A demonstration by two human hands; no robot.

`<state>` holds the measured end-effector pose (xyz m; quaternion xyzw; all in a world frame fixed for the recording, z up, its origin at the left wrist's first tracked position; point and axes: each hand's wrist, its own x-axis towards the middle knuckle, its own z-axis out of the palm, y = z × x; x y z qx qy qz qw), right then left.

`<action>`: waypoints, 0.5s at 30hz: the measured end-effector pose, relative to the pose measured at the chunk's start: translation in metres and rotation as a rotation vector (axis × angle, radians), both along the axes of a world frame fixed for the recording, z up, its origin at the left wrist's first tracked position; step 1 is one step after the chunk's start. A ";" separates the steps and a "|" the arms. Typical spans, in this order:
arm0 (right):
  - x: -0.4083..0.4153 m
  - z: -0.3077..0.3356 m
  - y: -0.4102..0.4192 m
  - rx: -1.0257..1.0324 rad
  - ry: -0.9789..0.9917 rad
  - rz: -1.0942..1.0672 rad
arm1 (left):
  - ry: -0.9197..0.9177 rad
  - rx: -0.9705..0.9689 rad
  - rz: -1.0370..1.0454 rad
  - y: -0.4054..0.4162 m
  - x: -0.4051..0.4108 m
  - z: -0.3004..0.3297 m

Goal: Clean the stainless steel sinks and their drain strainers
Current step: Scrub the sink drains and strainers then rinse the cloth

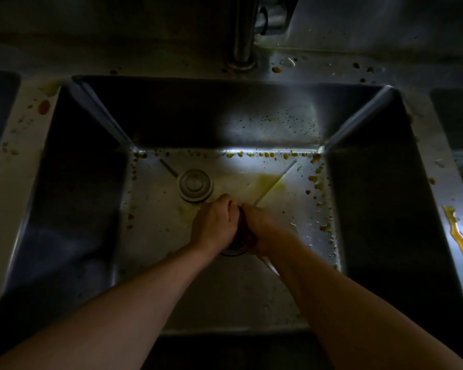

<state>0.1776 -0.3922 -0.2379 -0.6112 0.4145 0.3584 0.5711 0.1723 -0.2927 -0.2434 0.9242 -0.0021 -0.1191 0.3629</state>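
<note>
Landmark: the drain opening (234, 251) in the floor of the sink (155, 236); every place below is given from it.
Round plug: a metal stopper disc (195, 184) lies flat on the sink floor up and to the left of the drain opening, apart from both hands.
Left hand: the left hand (214, 222) is over the left side of the drain opening, fingers curled down and pressed together around a dark object; what they pinch underneath I cannot tell.
Strainer: the dark drain strainer (243, 231) appears to sit between the two hands, directly above the drain opening, mostly hidden by them; only a dark sliver shows between the knuckles.
Right hand: the right hand (262, 231) is over the right side of the drain opening, fingers curled inward against the same object, fingertips hidden.
Stains: a yellow smear (270, 182) spreads up and to the right of the drain opening; orange drops (316, 180) dot the floor edge further right.
Step in hand: probably lifting or twisting the strainer out.
Doing it well: I would keep both grips even, lift straight up so the debris stays inside, and avoid dragging it across the yellow smear.
</note>
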 end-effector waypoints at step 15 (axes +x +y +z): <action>0.004 -0.013 0.000 0.140 0.080 -0.011 | -0.098 0.016 -0.157 0.004 0.010 -0.014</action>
